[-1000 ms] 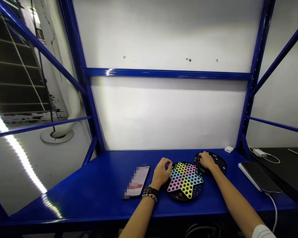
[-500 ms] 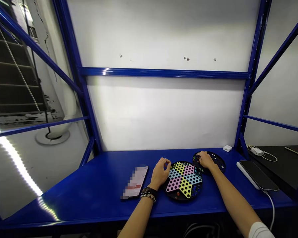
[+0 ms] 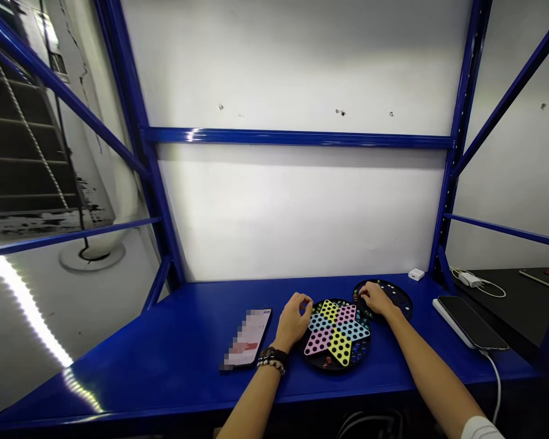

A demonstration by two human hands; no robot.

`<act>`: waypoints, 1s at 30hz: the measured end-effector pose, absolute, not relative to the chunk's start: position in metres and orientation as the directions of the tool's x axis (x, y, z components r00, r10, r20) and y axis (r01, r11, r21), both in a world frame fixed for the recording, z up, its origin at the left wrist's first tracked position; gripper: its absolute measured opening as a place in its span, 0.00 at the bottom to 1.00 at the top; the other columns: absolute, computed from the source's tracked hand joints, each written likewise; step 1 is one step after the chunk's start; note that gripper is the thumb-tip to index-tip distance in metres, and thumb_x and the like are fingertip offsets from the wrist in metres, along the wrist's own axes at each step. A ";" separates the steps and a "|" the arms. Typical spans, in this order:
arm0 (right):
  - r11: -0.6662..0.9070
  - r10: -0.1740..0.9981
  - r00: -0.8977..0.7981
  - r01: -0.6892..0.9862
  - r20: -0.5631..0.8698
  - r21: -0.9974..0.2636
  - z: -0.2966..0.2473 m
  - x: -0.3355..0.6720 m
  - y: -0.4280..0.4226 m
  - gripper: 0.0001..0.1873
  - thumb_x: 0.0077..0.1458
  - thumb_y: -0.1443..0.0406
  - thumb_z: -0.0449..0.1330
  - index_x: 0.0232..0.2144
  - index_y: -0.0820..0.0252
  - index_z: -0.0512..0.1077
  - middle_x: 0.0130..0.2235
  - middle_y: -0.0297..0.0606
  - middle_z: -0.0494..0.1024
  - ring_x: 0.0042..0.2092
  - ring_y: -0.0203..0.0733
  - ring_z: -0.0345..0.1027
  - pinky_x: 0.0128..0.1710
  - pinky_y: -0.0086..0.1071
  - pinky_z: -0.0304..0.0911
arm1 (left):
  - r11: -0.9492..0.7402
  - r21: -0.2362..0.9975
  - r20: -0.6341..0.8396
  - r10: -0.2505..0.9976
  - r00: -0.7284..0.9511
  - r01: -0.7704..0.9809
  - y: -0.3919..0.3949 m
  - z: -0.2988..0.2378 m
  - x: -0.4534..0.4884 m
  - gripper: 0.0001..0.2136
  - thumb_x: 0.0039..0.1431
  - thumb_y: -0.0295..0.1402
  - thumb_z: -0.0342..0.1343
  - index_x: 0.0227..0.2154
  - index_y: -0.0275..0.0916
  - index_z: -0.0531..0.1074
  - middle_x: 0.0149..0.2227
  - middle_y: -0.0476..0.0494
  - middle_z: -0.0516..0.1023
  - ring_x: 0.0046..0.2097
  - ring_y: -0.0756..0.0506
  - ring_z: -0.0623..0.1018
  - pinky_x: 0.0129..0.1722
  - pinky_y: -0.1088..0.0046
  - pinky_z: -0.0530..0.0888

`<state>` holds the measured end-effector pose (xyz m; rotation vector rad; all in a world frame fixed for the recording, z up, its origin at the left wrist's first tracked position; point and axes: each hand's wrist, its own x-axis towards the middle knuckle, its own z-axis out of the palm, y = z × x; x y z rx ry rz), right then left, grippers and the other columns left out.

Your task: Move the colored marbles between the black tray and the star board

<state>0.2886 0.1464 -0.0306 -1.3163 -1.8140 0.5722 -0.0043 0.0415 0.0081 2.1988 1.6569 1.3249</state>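
A round black Chinese checkers board [image 3: 338, 327] lies on the blue shelf, its star made of yellow, pink and light blue points. Small coloured pieces sit in the dark spaces around the star. My left hand [image 3: 293, 320] is at the board's left edge, thumb and fingers curled together in a pinch; anything in it is too small to make out. Behind the board to the right is a round black tray [image 3: 403, 300] with small coloured and white pieces. Into its left part my right hand [image 3: 377, 297] reaches, fingers bent down and drawn together, their tips partly hidden.
Left of my left hand lies a phone [image 3: 251, 335] with a lit, partly blurred screen. A dark-screened device [image 3: 473, 322] rests on a white block with a cable at the right. A small white case [image 3: 416, 274] stands near the back. Blue posts [image 3: 443, 201] frame the shelf.
My right hand's fingers have shifted slightly toward me within the tray and closed up more. My left hand stays at the board's edge. The view has moved a little.
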 end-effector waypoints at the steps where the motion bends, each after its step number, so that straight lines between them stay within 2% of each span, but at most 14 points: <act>1: 0.347 0.931 -0.092 0.524 0.353 -0.778 -0.029 0.288 0.146 0.04 0.48 0.69 0.62 0.25 0.58 0.77 0.35 0.39 0.78 0.41 0.44 0.70 0.47 0.34 0.61 | -0.410 0.531 0.576 0.816 0.038 0.741 0.042 0.008 -0.005 0.09 0.61 0.35 0.47 0.29 0.42 0.70 0.32 0.48 0.72 0.34 0.47 0.75 0.38 0.69 0.73; 3: 0.325 0.932 0.010 0.422 0.363 -0.846 -0.026 0.289 0.148 0.03 0.46 0.66 0.64 0.27 0.58 0.77 0.34 0.39 0.79 0.39 0.44 0.71 0.45 0.35 0.63 | -0.411 0.529 0.580 0.814 0.037 0.742 0.042 0.008 -0.005 0.09 0.61 0.35 0.47 0.29 0.42 0.70 0.32 0.48 0.72 0.34 0.47 0.75 0.38 0.69 0.73; 7: 0.267 0.928 0.216 0.190 0.305 -0.945 -0.016 0.298 0.153 0.12 0.49 0.56 0.64 0.32 0.58 0.73 0.31 0.39 0.78 0.34 0.43 0.73 0.34 0.33 0.67 | -0.410 0.526 0.580 0.813 0.038 0.745 0.042 0.008 -0.005 0.09 0.62 0.35 0.47 0.30 0.43 0.70 0.32 0.48 0.72 0.34 0.46 0.75 0.38 0.68 0.73; 9: 0.234 0.930 0.261 0.126 0.260 -0.964 -0.012 0.304 0.153 0.13 0.51 0.55 0.63 0.31 0.57 0.70 0.29 0.38 0.77 0.32 0.41 0.72 0.29 0.31 0.66 | -0.411 0.530 0.578 0.815 0.038 0.742 0.042 0.008 -0.004 0.09 0.62 0.35 0.47 0.30 0.42 0.70 0.33 0.48 0.72 0.34 0.47 0.75 0.39 0.68 0.73; 11: 0.194 0.938 0.267 0.122 0.221 -0.973 -0.010 0.309 0.152 0.11 0.54 0.56 0.60 0.30 0.57 0.68 0.26 0.36 0.74 0.29 0.39 0.70 0.26 0.29 0.65 | -0.409 0.534 0.574 0.818 0.038 0.740 0.042 0.008 -0.004 0.09 0.62 0.35 0.47 0.30 0.43 0.70 0.33 0.48 0.72 0.34 0.47 0.75 0.39 0.68 0.73; 14: 0.123 0.954 0.247 0.203 0.173 -0.971 -0.010 0.308 0.147 0.10 0.57 0.58 0.54 0.28 0.57 0.67 0.21 0.33 0.69 0.24 0.37 0.65 0.21 0.28 0.58 | -0.407 0.539 0.567 0.823 0.040 0.738 0.043 0.007 -0.005 0.09 0.62 0.36 0.47 0.30 0.43 0.70 0.33 0.48 0.72 0.35 0.46 0.75 0.39 0.68 0.73; 17: 0.084 0.960 0.224 0.329 0.165 -0.941 -0.013 0.301 0.140 0.11 0.56 0.57 0.55 0.26 0.56 0.68 0.22 0.35 0.70 0.27 0.40 0.67 0.23 0.29 0.56 | -0.409 0.540 0.562 0.826 0.048 0.736 0.044 0.005 -0.006 0.09 0.62 0.37 0.46 0.30 0.43 0.70 0.33 0.47 0.73 0.35 0.46 0.74 0.40 0.68 0.73; 20: 0.089 0.969 0.140 0.568 0.202 -0.818 -0.015 0.289 0.131 0.12 0.54 0.54 0.59 0.28 0.56 0.70 0.32 0.40 0.76 0.38 0.45 0.70 0.31 0.30 0.58 | -0.401 0.540 0.552 0.832 0.049 0.740 0.044 0.005 -0.006 0.09 0.62 0.36 0.46 0.30 0.43 0.70 0.33 0.47 0.72 0.35 0.46 0.74 0.40 0.67 0.73; 23: 0.141 0.976 -0.029 0.836 0.215 -0.530 -0.015 0.274 0.122 0.17 0.58 0.50 0.55 0.37 0.57 0.70 0.43 0.43 0.78 0.45 0.48 0.70 0.37 0.32 0.58 | -0.404 0.539 0.557 0.829 0.047 0.739 0.042 0.006 -0.005 0.09 0.62 0.35 0.47 0.30 0.43 0.69 0.33 0.47 0.73 0.35 0.46 0.75 0.40 0.67 0.73; 25: 0.183 0.975 -0.109 0.889 0.194 -0.419 -0.013 0.265 0.118 0.19 0.60 0.49 0.52 0.40 0.56 0.69 0.45 0.43 0.77 0.46 0.47 0.71 0.38 0.33 0.58 | -0.407 0.535 0.566 0.823 0.044 0.740 0.041 0.007 -0.005 0.08 0.61 0.35 0.47 0.30 0.43 0.69 0.33 0.47 0.73 0.35 0.46 0.75 0.39 0.68 0.73; 30: 0.223 0.974 -0.198 0.917 0.109 -0.332 -0.006 0.254 0.116 0.12 0.63 0.56 0.50 0.40 0.55 0.70 0.43 0.41 0.78 0.46 0.46 0.71 0.38 0.32 0.55 | -0.407 0.528 0.572 0.819 0.042 0.746 0.041 0.008 -0.005 0.08 0.61 0.36 0.47 0.29 0.43 0.70 0.33 0.48 0.74 0.35 0.46 0.75 0.39 0.69 0.73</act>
